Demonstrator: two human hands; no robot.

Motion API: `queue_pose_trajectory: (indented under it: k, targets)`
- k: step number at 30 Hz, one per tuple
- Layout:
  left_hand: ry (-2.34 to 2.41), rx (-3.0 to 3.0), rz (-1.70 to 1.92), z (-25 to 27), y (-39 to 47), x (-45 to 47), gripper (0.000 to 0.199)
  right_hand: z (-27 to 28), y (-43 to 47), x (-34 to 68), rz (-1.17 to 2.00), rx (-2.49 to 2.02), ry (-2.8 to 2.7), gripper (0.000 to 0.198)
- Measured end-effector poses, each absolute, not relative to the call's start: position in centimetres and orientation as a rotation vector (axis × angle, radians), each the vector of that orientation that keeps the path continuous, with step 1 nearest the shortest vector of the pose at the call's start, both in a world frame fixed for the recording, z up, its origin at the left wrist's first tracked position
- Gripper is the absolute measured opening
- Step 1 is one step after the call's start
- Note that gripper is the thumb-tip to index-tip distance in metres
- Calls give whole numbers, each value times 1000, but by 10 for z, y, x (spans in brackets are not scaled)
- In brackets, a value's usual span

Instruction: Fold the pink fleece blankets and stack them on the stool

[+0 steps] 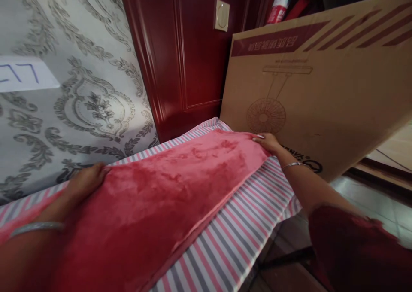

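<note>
Over at left, by the scroll-patterned wallpaper (96,107), laying the left hand (86,181) on the far edge of the red plush cloth (180,176), with fingers curled, but can't tell whether clamped. Across the middle, holding the cloth spread over the striped cover (225,236), before the dark red panel (201,60). And at right, clamping the fingers of the right hand (269,142) on the cloth's right corner, just beside the cardboard box (334,98)!
</note>
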State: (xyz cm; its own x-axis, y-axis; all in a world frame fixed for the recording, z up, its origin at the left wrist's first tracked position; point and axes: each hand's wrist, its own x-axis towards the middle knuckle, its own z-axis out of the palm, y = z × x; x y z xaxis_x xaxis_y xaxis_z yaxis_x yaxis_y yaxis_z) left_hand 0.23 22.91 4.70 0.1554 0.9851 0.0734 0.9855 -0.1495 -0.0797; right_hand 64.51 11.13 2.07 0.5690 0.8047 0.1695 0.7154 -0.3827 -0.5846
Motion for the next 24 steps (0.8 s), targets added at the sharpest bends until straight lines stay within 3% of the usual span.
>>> queue_pose_trajectory:
  k: [5,11,18,24]
  targets:
    - [-2047,-2259,75,31,223,9,43,-10,111,646,181,-2265,-1217,24]
    - [-2094,-2220,93,33,211,14,46,-41,106,642,190,-2282,-1177,43]
    - [-2111,-2230,72,28,215,11,49,-6,118,644,402,-2321,-1223,56]
    - [-2150,-2228,27,24,218,8,47,18,189,608,141,-2494,-1373,50]
